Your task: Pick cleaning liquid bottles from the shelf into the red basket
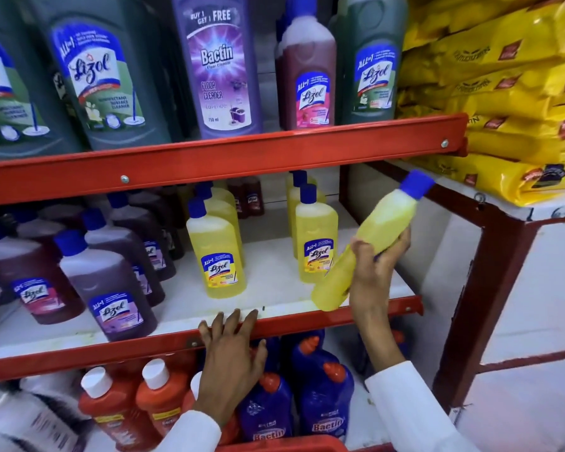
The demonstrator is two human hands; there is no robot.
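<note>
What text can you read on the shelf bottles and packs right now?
"BUY 1 GET 1 FREE", "Bactin", "FLOOR CLEANER", "Lavender", "750 ml": tall purple plastic bottle, top shelf.
"ALL in 1", "Lizol": dark green plastic bottle, top shelf.
"Lizol": upright yellow plastic bottle, middle shelf.
"Bactin": blue plastic bottle, bottom shelf.
Yellow plastic packs: print too blurred.
Tilted yellow bottle in right hand: label hidden.

Head view, close, facing shelf [209, 164] downward.
</note>
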